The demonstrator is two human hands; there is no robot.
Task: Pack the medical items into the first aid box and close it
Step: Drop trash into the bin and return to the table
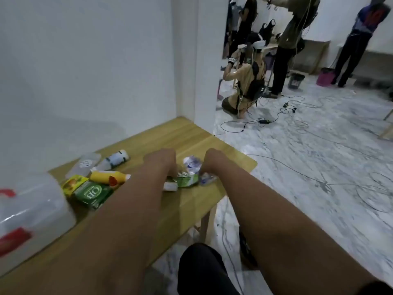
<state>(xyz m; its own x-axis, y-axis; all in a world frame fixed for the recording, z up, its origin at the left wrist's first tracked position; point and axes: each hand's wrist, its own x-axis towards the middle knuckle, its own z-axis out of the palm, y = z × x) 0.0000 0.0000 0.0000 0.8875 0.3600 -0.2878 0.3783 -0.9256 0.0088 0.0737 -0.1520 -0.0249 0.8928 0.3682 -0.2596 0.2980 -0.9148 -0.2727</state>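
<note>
The translucent white first aid box (32,207) with red marks stands at the table's left edge. Both arms reach over the wooden table (191,201). My left hand (161,160) presses down on a green packet (187,180) and a white tube (170,186); its fingers are hidden behind the wrist. My right hand (214,162) touches clear plastic sachets (192,165), its fingers curled onto them. To the left lie a green box (93,193), a yellow box (73,184), a yellow bottle with an orange cap (104,177), a white-and-blue bottle (116,159) and a clear lidded container (85,165).
A white wall runs behind the table and meets a corner pillar (204,60). The table's right edge drops to a marble floor strewn with cables (297,167). Several people stand and kneel in the room beyond (248,81). My dark-clothed knee (204,271) is below the table.
</note>
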